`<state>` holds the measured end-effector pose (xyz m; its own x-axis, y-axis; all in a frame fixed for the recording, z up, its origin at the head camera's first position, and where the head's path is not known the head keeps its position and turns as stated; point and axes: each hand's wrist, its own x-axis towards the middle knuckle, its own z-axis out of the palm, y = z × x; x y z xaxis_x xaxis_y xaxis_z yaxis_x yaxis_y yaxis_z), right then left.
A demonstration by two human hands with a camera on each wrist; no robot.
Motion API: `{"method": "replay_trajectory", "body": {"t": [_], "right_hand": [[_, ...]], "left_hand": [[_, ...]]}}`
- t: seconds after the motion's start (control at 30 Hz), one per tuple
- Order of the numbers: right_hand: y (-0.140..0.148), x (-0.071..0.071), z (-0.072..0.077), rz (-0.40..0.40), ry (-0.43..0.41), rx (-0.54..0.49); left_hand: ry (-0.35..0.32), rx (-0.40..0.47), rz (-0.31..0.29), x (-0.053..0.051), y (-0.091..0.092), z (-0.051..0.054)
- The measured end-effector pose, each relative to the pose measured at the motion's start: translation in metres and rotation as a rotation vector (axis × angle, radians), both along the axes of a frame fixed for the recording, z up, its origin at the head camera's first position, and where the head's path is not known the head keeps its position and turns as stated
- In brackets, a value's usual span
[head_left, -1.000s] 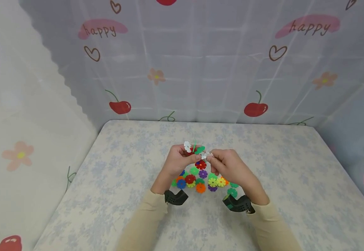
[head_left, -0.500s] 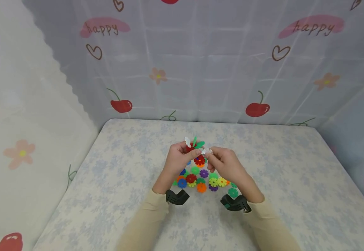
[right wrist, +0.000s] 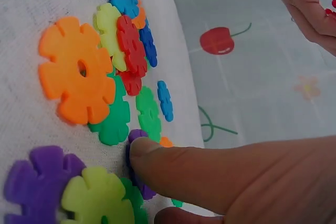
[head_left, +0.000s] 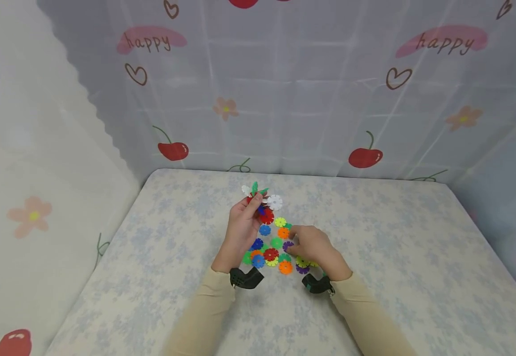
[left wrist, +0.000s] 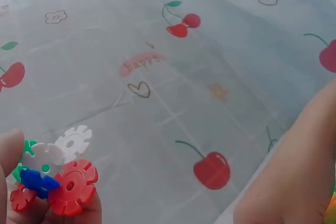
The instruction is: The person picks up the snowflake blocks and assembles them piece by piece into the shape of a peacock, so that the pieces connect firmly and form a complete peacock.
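Note:
In the head view my left hand (head_left: 242, 222) holds up a small cluster of joined notched plastic discs above the table. Red, blue, green and white pieces show in it; the left wrist view gives a red disc (left wrist: 73, 186), a blue disc (left wrist: 38, 182) and a white disc (left wrist: 73, 142) near the thumb. Lower and to the right, my right hand (head_left: 313, 244) reaches down among the loose discs. Its thumb (right wrist: 173, 163) touches a purple disc (right wrist: 144, 184) on the table. A gap shows between thumb and index finger; the other fingers are mostly hidden.
Several loose discs lie close together, among them an orange disc (head_left: 286, 267), a red disc (head_left: 270, 254) and a light-blue disc (head_left: 264, 230). The patterned tablecloth (head_left: 151, 277) spreads around them. A printed curtain (head_left: 280, 99) hangs behind the table.
My right hand has let go of the white piece on the cluster and moved down to the loose discs. The left hand has shifted left and slightly up with the cluster.

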<state>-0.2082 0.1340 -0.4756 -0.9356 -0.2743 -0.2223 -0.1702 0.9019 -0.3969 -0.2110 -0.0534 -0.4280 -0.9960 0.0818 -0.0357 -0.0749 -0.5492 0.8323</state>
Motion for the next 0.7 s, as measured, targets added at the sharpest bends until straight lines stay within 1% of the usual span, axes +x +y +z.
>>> {"method": "replay_trajectory", "body": {"t": [0.07,0.13,0.27,0.37,0.47,0.53,0.6,0.67,0.7], "right_hand": [[0.000,0.000,-0.002,-0.002,0.000,-0.019],[0.001,0.000,-0.003,-0.001,-0.017,-0.039],[0.004,0.000,-0.003,0.013,-0.053,-0.061],[0.005,0.000,-0.004,0.027,-0.078,-0.079],[0.008,-0.002,-0.005,0.014,-0.121,-0.118],[0.011,-0.003,-0.006,0.008,-0.156,-0.153],[0.015,-0.004,-0.006,0.029,-0.185,-0.197],[0.019,-0.005,-0.002,0.062,-0.181,-0.257],[0.021,-0.005,0.001,0.078,-0.159,-0.295]], "left_hand": [[-0.004,0.026,-0.002,0.000,0.001,0.000],[-0.001,0.038,-0.008,0.001,0.001,0.000],[0.007,0.094,-0.062,0.003,0.001,0.002],[-0.003,0.138,-0.114,0.003,0.000,0.004],[-0.024,0.162,-0.146,0.002,-0.001,0.005],[-0.022,0.166,-0.163,0.002,-0.001,0.005],[-0.011,0.166,-0.168,0.003,-0.001,0.006],[0.016,0.150,-0.173,0.003,0.000,0.006],[0.026,0.138,-0.172,0.004,0.000,0.006]]}}
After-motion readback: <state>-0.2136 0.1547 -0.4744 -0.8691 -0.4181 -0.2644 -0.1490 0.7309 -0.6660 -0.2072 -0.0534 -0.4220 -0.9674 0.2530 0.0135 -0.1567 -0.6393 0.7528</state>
